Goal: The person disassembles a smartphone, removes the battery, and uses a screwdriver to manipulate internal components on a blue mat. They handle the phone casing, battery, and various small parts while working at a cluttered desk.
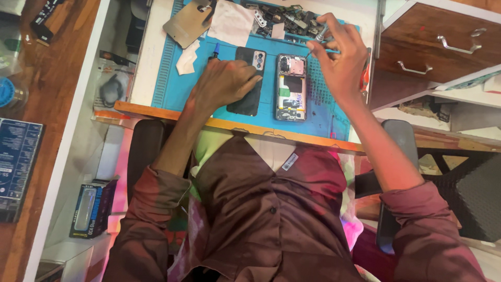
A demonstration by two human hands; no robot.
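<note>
The person's maroon shirt (271,219) fills the lower frame, closest to the lens, with both sleeves pushed up the forearms. Beyond it the white bench (151,52) carries a blue work mat (172,89) that covers most of its top, edged by an orange strip at the near side. To the right stands a brown drawer unit (438,42) with metal handles.

On the mat, a grey metal plate (189,23) lies at the far left corner, with a white cloth (229,21) just beside it. A black phone back cover (249,83) lies near the mat's middle; the left hand (222,83) rests flat on it, fingers curled loosely over its surface rather than clamped around it. Just beside the cover, to its right, an opened smartphone (291,86) lies face down with its inner parts exposed.

The right hand (339,57) hovers over the mat's far right, its fingers pinched closed on a thin tool (313,50) whose tip points towards the opened smartphone's upper corner. A heap of small loose phone parts (289,21) sits at the mat's far edge, near that hand. A small blue-tipped tool (215,51) lies beside the left hand.
</note>
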